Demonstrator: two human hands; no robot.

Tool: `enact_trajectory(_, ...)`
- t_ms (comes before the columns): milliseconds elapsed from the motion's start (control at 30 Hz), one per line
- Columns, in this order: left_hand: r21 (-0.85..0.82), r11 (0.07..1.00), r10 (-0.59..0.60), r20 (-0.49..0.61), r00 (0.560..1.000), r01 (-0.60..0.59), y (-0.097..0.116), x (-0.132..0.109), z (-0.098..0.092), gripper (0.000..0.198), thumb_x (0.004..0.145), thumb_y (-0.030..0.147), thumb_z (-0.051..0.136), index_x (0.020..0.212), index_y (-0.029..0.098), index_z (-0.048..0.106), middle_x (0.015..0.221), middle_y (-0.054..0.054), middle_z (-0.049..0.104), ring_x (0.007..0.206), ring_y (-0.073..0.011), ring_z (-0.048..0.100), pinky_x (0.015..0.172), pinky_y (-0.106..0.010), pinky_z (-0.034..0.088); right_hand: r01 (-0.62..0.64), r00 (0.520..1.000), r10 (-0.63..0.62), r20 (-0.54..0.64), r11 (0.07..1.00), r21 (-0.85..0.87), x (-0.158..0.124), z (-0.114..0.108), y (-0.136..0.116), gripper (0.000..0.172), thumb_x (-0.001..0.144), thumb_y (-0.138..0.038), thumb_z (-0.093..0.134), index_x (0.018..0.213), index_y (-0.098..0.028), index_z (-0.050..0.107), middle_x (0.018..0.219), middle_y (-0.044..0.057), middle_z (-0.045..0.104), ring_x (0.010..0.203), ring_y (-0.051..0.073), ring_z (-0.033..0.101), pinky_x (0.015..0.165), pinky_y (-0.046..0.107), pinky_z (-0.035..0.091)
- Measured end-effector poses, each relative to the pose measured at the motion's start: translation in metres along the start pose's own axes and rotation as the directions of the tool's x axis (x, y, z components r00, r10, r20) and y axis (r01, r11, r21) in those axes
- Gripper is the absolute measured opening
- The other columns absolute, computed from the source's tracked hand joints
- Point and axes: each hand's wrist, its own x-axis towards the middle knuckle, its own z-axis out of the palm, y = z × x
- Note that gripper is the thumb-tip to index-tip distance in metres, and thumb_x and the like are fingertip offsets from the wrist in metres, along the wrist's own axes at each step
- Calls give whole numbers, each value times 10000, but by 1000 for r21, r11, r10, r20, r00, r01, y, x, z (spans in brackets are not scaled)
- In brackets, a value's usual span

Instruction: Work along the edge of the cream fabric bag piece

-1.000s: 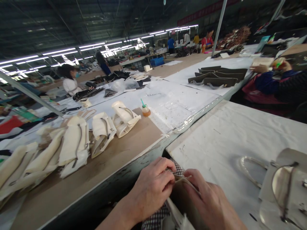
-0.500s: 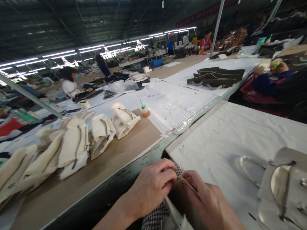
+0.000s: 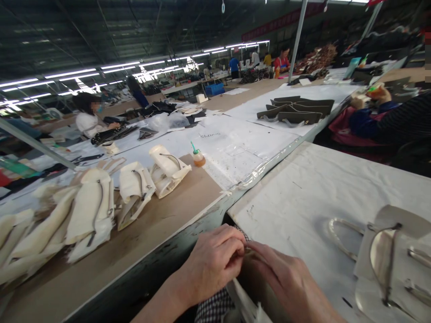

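My left hand (image 3: 210,262) and my right hand (image 3: 286,282) meet low in the view, over my lap at the table edge. Both are closed, fingers pinched together on a taupe leather bag piece (image 3: 251,280) whose top edge runs between them. A checked cloth (image 3: 213,309) lies under the piece. Most of the piece is hidden behind my hands.
Cream bag parts (image 3: 134,190) lie in a row on the brown board (image 3: 161,220) at left. A small glue bottle (image 3: 198,157) stands behind them. Grey bag pieces with handles (image 3: 384,251) rest on the white sheet (image 3: 323,188) at right. Dark pieces (image 3: 296,110) lie farther back; another person's sleeve (image 3: 387,119) is at right.
My hands have drawn closer together on the piece, and its raised top edge is now covered by my fingers. The view has shifted slightly right.
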Motion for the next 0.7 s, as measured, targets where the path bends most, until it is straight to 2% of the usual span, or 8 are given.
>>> enact_trajectory(133,9,1000,30,-54,998,-30,-5,-2,7,179,861,4,517,818,177,503,929,-32,652,828,-156,589,756,-268,482,53,998,-54,-13,998,-30,6,-1,1,355,1055,-310,309,1197,-207,618,982,72,745,772,181,745,661,257,606)
enact_trajectory(300,65,996,59,-91,994,-53,-11,-3,13,164,888,29,501,835,184,495,906,-34,657,794,-161,595,763,-289,492,93,995,-90,49,992,-79,11,1,3,291,1012,-229,362,1084,-232,644,894,32,725,705,141,715,537,191,523)
enact_trajectory(500,111,992,75,-122,990,-61,-13,-4,18,179,900,13,467,858,184,499,905,-37,652,799,-166,604,778,-297,503,73,995,-63,77,988,-135,13,1,2,242,990,-218,371,1060,-239,602,738,-22,661,582,115,658,463,202,414)
enact_trajectory(700,97,995,37,-132,991,-25,-10,-8,17,181,908,16,465,841,181,495,896,-52,639,802,-173,591,736,-279,509,61,990,-41,134,987,-147,13,3,0,183,958,-198,408,991,-243,583,760,-27,659,614,124,653,488,219,402)
